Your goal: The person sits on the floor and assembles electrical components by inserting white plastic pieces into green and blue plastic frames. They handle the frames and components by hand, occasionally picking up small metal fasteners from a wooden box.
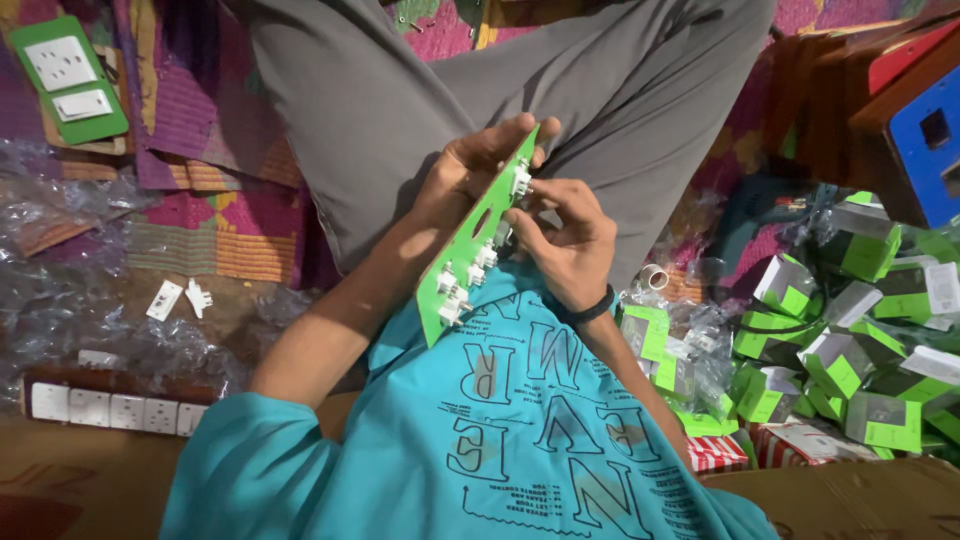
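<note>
left hand (pixel 462 172): closed round the far end of the green switch plate (pixel 470 245), fingers curled over its top edge, thumb side hidden behind the plate.
right hand (pixel 565 235): fingertips pinched on a small white switch module (pixel 520 180) near the plate's far end; dark band on the wrist.
green switch plate: long, narrow, held tilted on edge over the person's lap, centre of the scene, back side facing right. Near end rests close to the teal shirt (pixel 500 430).
modules on plate: several white switch modules (pixel 455 290) seated in a row along the plate, from near end to middle.
lap: grey trousers (pixel 400 90), legs crossed, behind the plate.
far left: second green plate (pixel 68 75) with white sockets, lying flat on a patterned cloth (pixel 215 160).
left floor: two loose white parts (pixel 180 298) just beside each other; crumpled clear plastic wrap (pixel 55 300) around them.
near left: dark strip with a row of white switches (pixel 110 408), lying flat.
right: heap of small green-and-white boxes (pixel 850 350), some in clear plastic, well apart from the hands.
far right: blue-faced wooden box (pixel 925 140) with a cut-out hole.
</note>
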